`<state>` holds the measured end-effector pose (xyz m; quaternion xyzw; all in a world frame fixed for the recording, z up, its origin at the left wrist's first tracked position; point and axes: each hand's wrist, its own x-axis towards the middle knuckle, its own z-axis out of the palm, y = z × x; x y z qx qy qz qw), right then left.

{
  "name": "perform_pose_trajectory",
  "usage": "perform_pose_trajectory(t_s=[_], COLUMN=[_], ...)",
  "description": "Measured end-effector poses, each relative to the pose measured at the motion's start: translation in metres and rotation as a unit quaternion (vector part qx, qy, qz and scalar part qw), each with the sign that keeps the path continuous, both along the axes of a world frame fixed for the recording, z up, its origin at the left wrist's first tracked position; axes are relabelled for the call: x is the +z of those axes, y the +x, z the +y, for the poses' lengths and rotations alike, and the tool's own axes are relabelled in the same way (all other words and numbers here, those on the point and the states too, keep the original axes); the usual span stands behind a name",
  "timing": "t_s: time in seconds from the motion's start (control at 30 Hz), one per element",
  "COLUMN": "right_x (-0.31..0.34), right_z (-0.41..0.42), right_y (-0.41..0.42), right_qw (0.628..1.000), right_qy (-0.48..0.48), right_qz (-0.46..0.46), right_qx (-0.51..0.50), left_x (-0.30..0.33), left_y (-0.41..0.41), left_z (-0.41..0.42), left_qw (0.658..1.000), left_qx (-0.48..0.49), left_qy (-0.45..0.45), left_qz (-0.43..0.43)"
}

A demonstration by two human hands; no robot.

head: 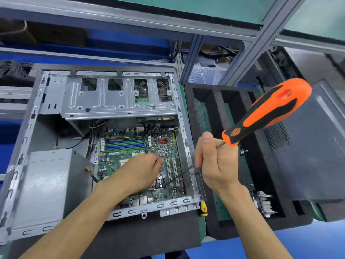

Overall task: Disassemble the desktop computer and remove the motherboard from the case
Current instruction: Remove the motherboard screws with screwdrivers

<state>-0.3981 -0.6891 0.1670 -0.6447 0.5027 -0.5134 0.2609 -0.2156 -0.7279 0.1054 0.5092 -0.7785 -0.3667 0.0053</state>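
An open silver computer case (33,128) lies on its side before me. Its green motherboard (130,146) sits in the lower right of the case. My left hand (138,171) rests down on the board's middle with fingers curled, and what they touch is hidden. My right hand (214,161) is at the case's right wall and grips the metal shaft of an orange and black screwdriver (267,113), whose handle points up and to the right. The shaft's tip slants down to the board near the white expansion slots (172,171).
A grey power supply (48,184) fills the case's lower left, and a metal drive cage (119,96) spans its top. To the right stands a black foam tray (214,113) with slots, a heatsink (265,202) and the dark side panel (317,146). A small yellow screwdriver (203,208) lies by the case corner.
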Motion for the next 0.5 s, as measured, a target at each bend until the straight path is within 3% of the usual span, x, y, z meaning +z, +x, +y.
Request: perform_pose_trajectory(t_s=[0.1,0.23,0.4,0.5], right_x=[0.012,0.025,0.026,0.024], right_z=[-0.007,-0.013,-0.010,-0.007], right_y=[0.001,0.007,0.004,0.000], right_qw=[0.998,0.991,0.978,0.967], right_qy=[-0.031,-0.079,-0.060,-0.039], right_qz=[-0.054,-0.080,-0.127,-0.148], right_qx=[-0.012,-0.067,-0.156,-0.205], left_x=[0.005,0.013,0.019,0.017], left_y=[-0.006,-0.010,-0.002,0.002], left_z=[-0.003,-0.006,-0.007,-0.008], left_qw=[0.999,0.971,0.943,0.938], left_qx=[0.027,0.075,0.133,0.143], left_qy=[0.024,0.194,0.238,0.261], left_qz=[0.013,0.119,0.191,0.179])
